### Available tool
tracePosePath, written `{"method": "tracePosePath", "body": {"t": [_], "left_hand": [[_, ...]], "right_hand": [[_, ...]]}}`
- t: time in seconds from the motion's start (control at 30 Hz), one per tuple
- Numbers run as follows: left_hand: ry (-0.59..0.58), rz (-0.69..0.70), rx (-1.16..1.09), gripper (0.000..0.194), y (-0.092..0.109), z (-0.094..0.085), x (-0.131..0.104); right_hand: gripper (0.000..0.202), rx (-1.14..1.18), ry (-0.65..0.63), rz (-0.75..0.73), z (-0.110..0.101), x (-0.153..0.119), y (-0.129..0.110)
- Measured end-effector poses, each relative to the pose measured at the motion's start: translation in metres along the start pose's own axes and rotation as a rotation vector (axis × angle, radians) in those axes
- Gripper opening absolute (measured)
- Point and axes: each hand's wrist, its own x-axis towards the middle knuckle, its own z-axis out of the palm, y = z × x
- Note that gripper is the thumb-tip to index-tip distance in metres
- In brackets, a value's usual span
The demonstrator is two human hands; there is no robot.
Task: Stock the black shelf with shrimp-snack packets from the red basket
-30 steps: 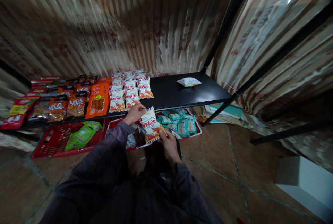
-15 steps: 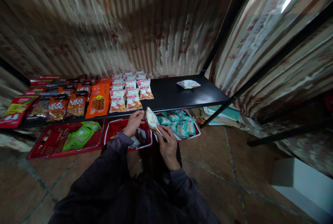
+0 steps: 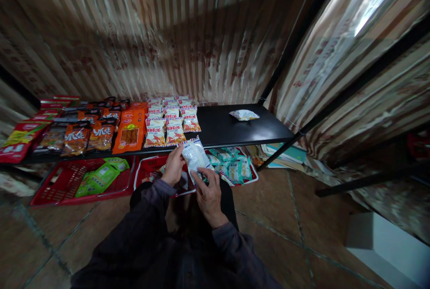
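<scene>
Held pkt (image 3: 194, 153): in front of you, btwn both hands, by the near edge of the black shelf (image 3: 215, 127), above the baskets.
Axis: long way runs away from you, far end tipped a bit L; pale back face w/ small print is up.
L hand (image 3: 174, 166): yours, pinching the pkt's L edge; fingers behind it hidden.
R hand (image 3: 208, 192): yours, thumb & fingers narrow on the near R end.
Hard to see: contents of mid basket (image 3: 137, 177), partly behind your L hand; small print unreadable; white box (image 3: 389, 244) cut off at frame edge.
Edges/room: black surface shows btwn your white pkt rows (image 3: 173, 121) & lone pkt (image 3: 244, 115), which lies long side L–R; shelf post (image 3: 277, 151) bounds the R end; teal pkts (image 3: 237, 168) sit just below the near edge.
</scene>
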Motion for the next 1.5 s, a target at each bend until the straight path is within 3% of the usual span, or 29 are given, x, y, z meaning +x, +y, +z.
{"method": "tracePosePath", "body": {"t": [0.07, 0.13, 0.23, 0.33, 0.4, 0.8, 0.9, 1.07, 1.23, 1.37, 1.5], "left_hand": [[0.049, 0.021, -0.032, 0.041, 0.003, -0.003, 0.004], [0.105, 0.042, -0.077, 0.036, 0.006, -0.007, 0.008], [0.173, 0.050, -0.122, 0.029, 0.011, -0.013, 0.013], [0.193, 0.051, -0.114, 0.026, 0.011, -0.015, 0.015], [0.187, 0.052, -0.106, 0.026, 0.007, -0.016, 0.014], [0.188, 0.133, -0.235, 0.023, -0.003, -0.018, 0.019], [0.174, 0.076, -0.207, 0.020, 0.000, -0.019, 0.018], [-0.039, -0.068, 0.034, 0.021, 0.024, -0.030, 0.022], [-0.209, -0.089, 0.353, 0.030, 0.050, -0.035, 0.029], [-0.209, -0.049, 0.507, 0.025, 0.054, -0.031, 0.031], [-0.184, -0.003, 0.532, 0.019, 0.048, -0.027, 0.026]], "right_hand": [[0.044, 0.057, 0.009, 0.034, 0.002, -0.004, -0.004], [0.038, 0.161, 0.067, 0.156, 0.003, -0.007, -0.008], [0.027, 0.480, 0.128, 0.586, 0.005, -0.008, -0.012], [0.037, 0.949, -0.034, 1.072, 0.008, -0.002, -0.015], [0.042, 1.129, -0.139, 1.184, 0.010, 0.003, -0.016], [0.038, 1.043, -0.152, 0.990, 0.012, 0.007, -0.022], [0.038, 1.031, -0.149, 0.994, 0.011, 0.005, -0.024], [0.041, 0.941, -0.191, 0.968, 0.009, 0.001, -0.018], [0.041, 0.850, -0.267, 0.889, 0.009, -0.007, -0.010], [0.040, 0.789, -0.322, 0.846, 0.013, -0.018, -0.006], [0.040, 0.902, -0.299, 0.848, 0.012, -0.018, -0.004]]}}
